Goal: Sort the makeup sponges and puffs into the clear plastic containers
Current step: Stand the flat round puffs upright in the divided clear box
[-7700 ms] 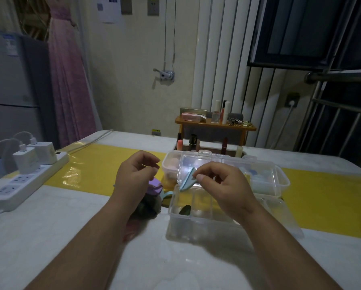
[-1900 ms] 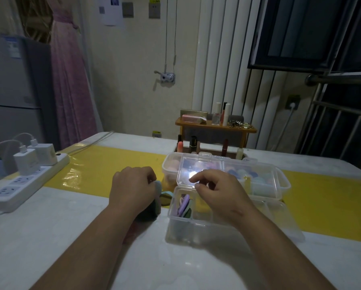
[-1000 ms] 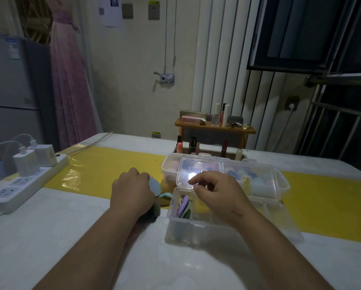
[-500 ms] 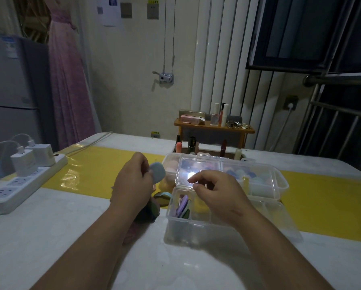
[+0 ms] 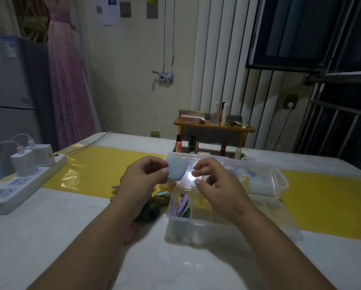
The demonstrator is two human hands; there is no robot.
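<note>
My left hand (image 5: pixel 143 181) pinches a round pale-blue puff (image 5: pixel 176 168) and holds it up above the table, just left of the containers. My right hand (image 5: pixel 215 185) hovers beside the puff over the near clear container (image 5: pixel 196 227), fingers loosely curled and holding nothing. That container has purple and green sponges (image 5: pixel 183 206) standing in its left compartment. Behind it a second clear container (image 5: pixel 265 185) with its lid down holds several pastel puffs. A small pile of dark and green sponges (image 5: pixel 154 208) lies on the table under my left wrist.
A white power strip (image 5: pixel 22 185) with two chargers lies at the left table edge. A yellow runner (image 5: pixel 100 168) crosses the white table. A small wooden shelf (image 5: pixel 213 127) with cosmetics stands behind the containers.
My left hand has lifted the blue puff from the pile and brought it right, toward my right hand. My right hand has risen slightly and opened its fingers toward the puff.
</note>
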